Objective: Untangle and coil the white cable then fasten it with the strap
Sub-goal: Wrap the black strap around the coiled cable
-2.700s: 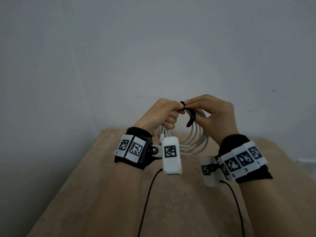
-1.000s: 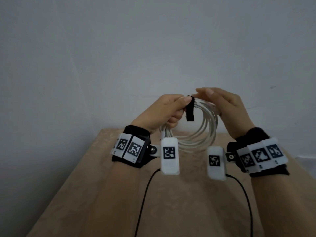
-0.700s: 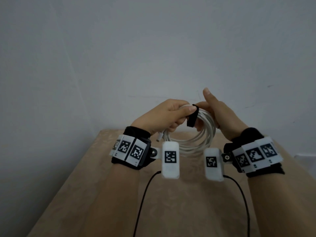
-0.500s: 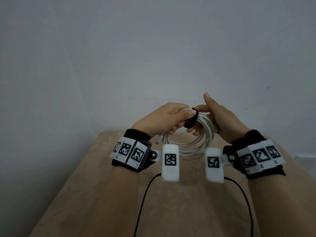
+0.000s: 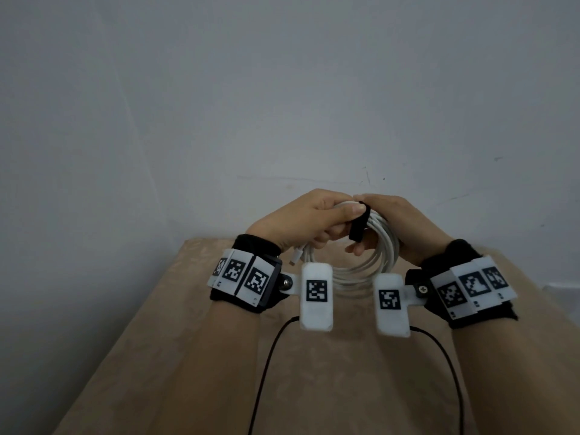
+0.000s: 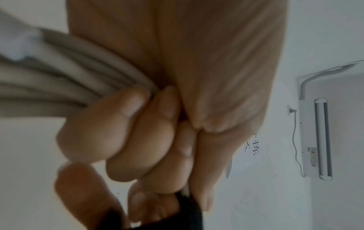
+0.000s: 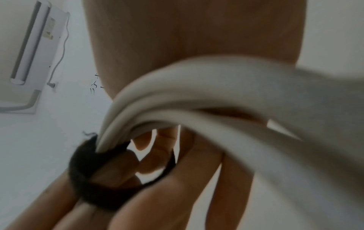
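The white cable (image 5: 373, 262) is wound into a round coil and held up above the table between both hands. A black strap (image 5: 358, 226) is looped round the top of the coil. My left hand (image 5: 342, 222) grips the bundled strands, its thumb lying across them and onto the strap. My right hand (image 5: 376, 215) curls over the coil from the right, fingers on the strap. A cable plug (image 5: 296, 255) pokes out below the left hand. The left wrist view shows curled fingers (image 6: 122, 140) round the cable (image 6: 59, 87). The right wrist view shows the strap (image 7: 88, 179) ringing the cable (image 7: 197, 101).
A tan patterned table (image 5: 204, 372) lies below the hands, against a plain grey wall. Thin black leads (image 5: 266, 356) hang from the wrist cameras toward me. A wall air conditioner (image 6: 315, 140) is seen in both wrist views, high on the wall.
The right hand's fingers, held straight up half a second ago, have folded down over the coil and strap. The strap's hanging end has been drawn in round the bundle. Both hands sank slightly.
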Motion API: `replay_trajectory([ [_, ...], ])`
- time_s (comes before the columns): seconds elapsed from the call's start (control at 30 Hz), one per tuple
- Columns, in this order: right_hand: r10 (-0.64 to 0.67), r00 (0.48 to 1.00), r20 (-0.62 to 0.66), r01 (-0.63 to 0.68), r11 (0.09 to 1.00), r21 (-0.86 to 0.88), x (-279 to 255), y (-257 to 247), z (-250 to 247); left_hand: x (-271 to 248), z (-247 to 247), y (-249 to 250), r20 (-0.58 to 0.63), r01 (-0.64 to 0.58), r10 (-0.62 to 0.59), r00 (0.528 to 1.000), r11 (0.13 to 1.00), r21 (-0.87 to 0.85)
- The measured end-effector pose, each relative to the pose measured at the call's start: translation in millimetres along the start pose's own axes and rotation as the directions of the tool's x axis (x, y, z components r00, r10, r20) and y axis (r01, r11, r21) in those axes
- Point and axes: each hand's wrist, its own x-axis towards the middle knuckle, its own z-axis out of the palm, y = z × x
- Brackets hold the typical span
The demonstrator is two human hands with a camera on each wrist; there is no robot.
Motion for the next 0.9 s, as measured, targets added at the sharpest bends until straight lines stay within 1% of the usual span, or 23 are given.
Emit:
replay_trajectory([
  [0.1,0.047,0.998,0.038,-0.049,0.998,0.051,0.5,1.7,1.4,-0.1,-1.0,-0.7,-0.008,0.011,-0.011,1.0,1.0,0.012],
  [0.2,0.043,0.999,-0.002,-0.042,0.992,0.123,1.6,5.2,-1.5,0.5,-0.5,-1.2,-0.008,0.028,-0.028,1.0,1.0,0.004],
  [0.27,0.066,0.998,0.003,-0.066,0.985,0.156,3.1,7.9,-5.3,0.8,0.1,-1.1,-0.004,0.037,-0.037,0.999,0.999,0.002],
  [0.37,0.146,0.988,0.055,-0.153,0.975,0.161,4.5,9.9,-8.0,0.8,0.0,-0.7,0.001,0.047,-0.047,0.999,0.999,0.016],
  [0.47,0.228,0.971,0.068,-0.237,0.951,0.2,4.5,12.2,-10.9,0.7,0.1,-0.6,0.007,0.056,-0.056,0.998,0.998,0.024],
  [0.53,0.238,0.97,0.052,-0.243,0.941,0.234,4.3,14.3,-11.5,0.6,0.1,-0.3,0.011,0.061,-0.061,0.998,0.998,0.03],
  [0.63,0.23,0.973,-0.016,-0.218,0.944,0.249,5.8,17.6,-12.9,0.9,-0.1,-0.3,0.015,0.06,-0.061,0.998,0.998,0.034],
  [0.7,0.199,0.978,-0.058,-0.186,0.966,0.178,7.0,18.1,-13.1,1.4,0.0,-0.8,0.025,0.064,-0.065,0.998,0.997,0.035],
  [0.77,0.15,0.983,-0.102,-0.149,0.989,0.014,8.3,18.0,-12.1,1.6,0.4,-1.3,0.045,0.07,-0.072,0.996,0.997,0.042],
  [0.83,0.09,0.985,-0.149,-0.113,0.982,-0.152,9.8,17.6,-12.2,1.6,0.8,-1.9,0.056,0.069,-0.072,0.996,0.996,0.049],
  [0.9,0.037,0.979,-0.2,-0.082,0.971,-0.225,12.0,18.0,-15.4,2.2,0.7,-2.6,0.052,0.068,-0.071,0.996,0.996,0.053],
])
